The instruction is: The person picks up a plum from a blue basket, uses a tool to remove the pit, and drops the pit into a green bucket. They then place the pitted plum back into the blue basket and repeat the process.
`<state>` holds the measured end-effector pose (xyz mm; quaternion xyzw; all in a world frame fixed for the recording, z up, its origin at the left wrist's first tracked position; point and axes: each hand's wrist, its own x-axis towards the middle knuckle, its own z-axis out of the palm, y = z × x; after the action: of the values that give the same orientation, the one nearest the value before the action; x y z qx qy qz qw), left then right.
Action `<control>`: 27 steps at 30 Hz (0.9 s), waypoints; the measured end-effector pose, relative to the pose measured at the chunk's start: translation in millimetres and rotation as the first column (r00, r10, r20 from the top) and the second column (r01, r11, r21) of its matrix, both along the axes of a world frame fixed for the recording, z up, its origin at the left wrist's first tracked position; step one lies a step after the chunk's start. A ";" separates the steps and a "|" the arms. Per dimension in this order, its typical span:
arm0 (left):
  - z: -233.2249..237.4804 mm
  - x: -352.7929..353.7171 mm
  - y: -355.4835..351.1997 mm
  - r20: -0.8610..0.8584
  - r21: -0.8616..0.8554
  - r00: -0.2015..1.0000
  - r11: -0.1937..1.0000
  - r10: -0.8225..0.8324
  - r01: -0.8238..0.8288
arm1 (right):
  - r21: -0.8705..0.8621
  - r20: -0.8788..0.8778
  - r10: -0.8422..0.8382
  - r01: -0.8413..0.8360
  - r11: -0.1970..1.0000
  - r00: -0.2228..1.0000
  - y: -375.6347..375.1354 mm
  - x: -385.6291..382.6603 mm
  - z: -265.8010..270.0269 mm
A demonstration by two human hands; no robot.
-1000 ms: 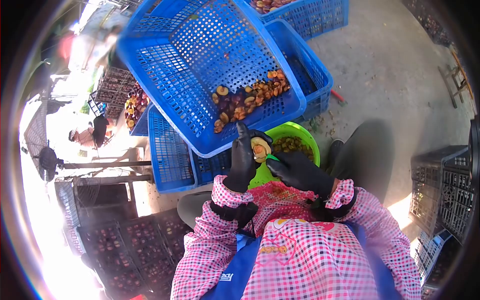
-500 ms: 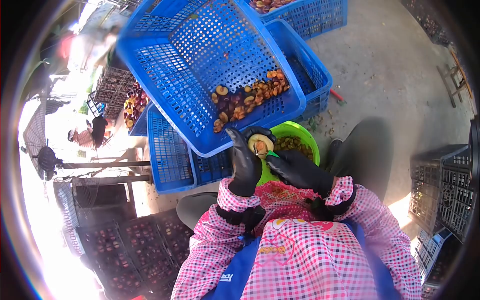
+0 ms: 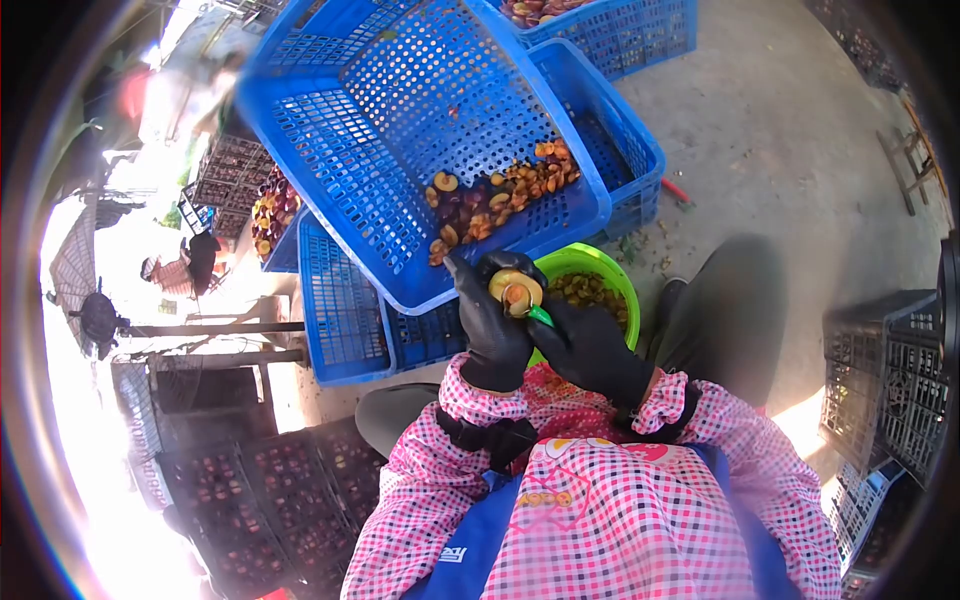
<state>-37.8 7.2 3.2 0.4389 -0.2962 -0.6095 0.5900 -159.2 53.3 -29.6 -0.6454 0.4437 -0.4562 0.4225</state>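
Observation:
My left hand [image 3: 492,325], in a black glove, is closed around a halved plum [image 3: 508,279] with its yellow cut face turned up and the brown stone showing in the middle. In my right hand [image 3: 600,350], also gloved in black, is a small pitting tool [image 3: 541,315] with a green handle. Its metal end rests against the plum's centre around the stone; its exact shape is hard to make out. Just beyond my hands, a tilted blue crate [image 3: 400,190] has plum halves [image 3: 487,212] gathered along its lower side.
Below my right hand stands a bright green tub [image 3: 632,300] holding plum stones or scraps. More blue crates [image 3: 345,310] sit under and beside the tilted one. Dark crates of fruit [image 3: 270,500] are at lower left, black crates [image 3: 880,370] at right. A red object [image 3: 677,190] lies on the floor.
The plum half has turned so its cut face points more upward. My right hand has shifted slightly downward, and the tool's metal end has moved around the stone.

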 end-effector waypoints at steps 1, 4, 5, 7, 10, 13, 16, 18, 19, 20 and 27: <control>0.6 0.6 0.0 0.002 0.005 1.000 1.000 -0.002 0.002 | 0.005 0.002 -0.002 0.002 1.000 1.000 -0.2 -1.5 -0.6; 9.5 3.0 -2.3 0.171 -0.044 0.983 0.997 -0.062 0.070 | 0.086 0.013 0.142 -0.143 0.986 0.990 -5.8 -8.3 -2.9; 16.4 1.7 -2.7 0.306 -0.054 0.944 0.988 -0.122 0.145 | 0.130 0.061 0.176 -0.183 0.974 0.982 -7.1 -9.8 -3.5; 22.2 5.3 -8.2 0.439 -0.058 0.881 0.974 -0.174 0.221 | 0.166 0.112 0.207 -0.223 0.960 0.972 -9.8 -11.1 -2.8; 16.1 10.3 -14.6 0.254 0.278 0.900 0.918 -0.354 0.283 | 0.188 0.189 0.274 -0.309 0.932 0.943 -10.5 -18.0 3.0; 10.0 4.7 -14.5 0.211 0.091 0.930 0.953 -0.302 0.289 | 0.548 0.540 0.320 -0.613 0.569 0.779 -11.4 -27.8 17.2; 4.3 0.2 -18.3 0.260 -0.196 0.956 0.963 -0.133 0.187 | 0.227 0.968 -0.153 -0.958 0.178 0.201 -4.7 -23.4 8.8; 4.9 -0.4 -22.2 -0.077 -0.103 0.965 0.965 -0.249 0.241 | 0.199 0.976 -0.126 -0.965 0.170 0.179 -5.6 -22.6 2.4; 7.5 0.5 -22.8 -0.068 -0.021 0.976 0.978 -0.207 0.206 | 0.200 0.977 -0.115 -0.964 0.176 0.182 -7.4 -24.3 6.4; 4.1 11.7 -37.1 -0.242 -0.061 0.915 0.946 -0.324 0.319 | 0.300 0.943 0.052 -0.905 0.302 0.330 -6.2 -26.7 13.1; 4.7 130.5 -164.7 0.865 -0.094 0.495 0.941 -0.084 0.325 | 0.340 0.373 0.447 -0.568 0.749 0.813 -13.4 -32.5 7.5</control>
<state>92.7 -157.6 8.0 0.5650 -0.6689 -0.3415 0.3416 -191.7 39.9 -22.1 -0.5627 0.2784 -0.2943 0.7206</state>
